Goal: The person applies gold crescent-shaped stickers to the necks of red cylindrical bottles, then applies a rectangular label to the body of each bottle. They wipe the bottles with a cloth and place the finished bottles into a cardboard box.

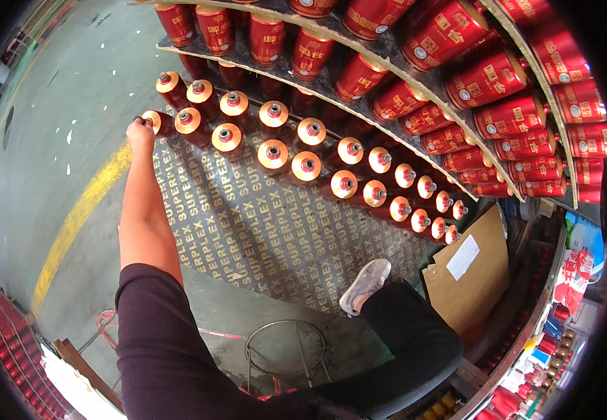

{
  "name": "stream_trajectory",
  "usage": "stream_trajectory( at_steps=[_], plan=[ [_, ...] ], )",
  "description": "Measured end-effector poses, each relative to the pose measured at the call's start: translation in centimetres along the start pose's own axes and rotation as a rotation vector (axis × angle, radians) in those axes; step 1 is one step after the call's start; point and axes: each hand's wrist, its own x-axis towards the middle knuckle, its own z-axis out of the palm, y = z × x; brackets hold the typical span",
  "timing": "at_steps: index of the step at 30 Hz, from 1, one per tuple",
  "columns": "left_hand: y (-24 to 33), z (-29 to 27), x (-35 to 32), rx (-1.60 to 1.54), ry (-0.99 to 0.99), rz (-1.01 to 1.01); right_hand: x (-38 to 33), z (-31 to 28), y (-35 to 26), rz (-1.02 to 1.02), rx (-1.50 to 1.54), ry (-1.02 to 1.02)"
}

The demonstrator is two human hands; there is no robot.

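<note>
My left hand (140, 131) is stretched far forward, its fingers closed at the neck of a red bottle with a gold shoulder (153, 120). This bottle stands upright at the left end of the front row on a printed board (247, 231). Beside it to the right is another red bottle (187, 120), and behind it stands a third bottle (167, 81). Several more upright bottles of the same kind run in two rows toward the right, their necks showing bare openings. My right hand is out of view.
Stacked layers of red bottles on thin boards (359, 49) rise behind the rows. A brown cardboard sheet with a white label (482, 269) leans at the right. My shoe (368, 283) rests on the printed board. A round metal stand (282, 336) is below, and a yellow floor line (79, 217) curves leftward.
</note>
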Motion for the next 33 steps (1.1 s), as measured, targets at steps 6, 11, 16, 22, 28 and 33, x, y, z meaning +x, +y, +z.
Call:
stream_trajectory(
  at_steps=[6, 11, 16, 22, 28, 33],
  plan=[
    [1.2, 0.8, 2.5, 0.126, -0.015, 0.042, -1.3, 1.4, 1.5, -0.02, -0.062, -0.074],
    [-0.1, 2.9, 5.5, 0.141, -0.101, 0.087, -3.2, 4.4, 1.9, -0.037, -0.062, -0.138],
    [-1.6, 4.7, 5.8, 0.215, -0.132, 0.091, -8.6, 11.4, 0.5, -0.104, -0.037, -0.231],
    [3.0, 5.1, -8.7, -0.286, -0.012, 0.416, -14.3, 16.2, -6.3, -0.097, 0.057, -0.159],
    [22.3, -1.3, -44.8, -0.721, -0.606, 0.408, -14.3, 8.5, -5.8, 0.025, 0.238, -0.092],
    [41.9, -22.3, -72.6, -1.331, -1.351, 0.814, -20.3, 3.1, -2.2, 0.202, 1.057, 0.305]
  ],
)
